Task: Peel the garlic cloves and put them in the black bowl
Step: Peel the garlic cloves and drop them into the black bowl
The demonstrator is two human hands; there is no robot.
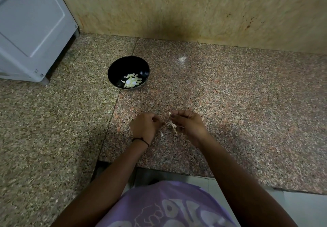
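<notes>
Curled left hand (145, 126) and right hand (189, 123) pinched one garlic clove (172, 126) between them, near-right of the black bowl (115, 67) of peeled cloves (131, 82).

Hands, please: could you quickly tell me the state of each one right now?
Left hand: closed, pinching the garlic skin.
Right hand: closed, holding a garlic clove.
</notes>
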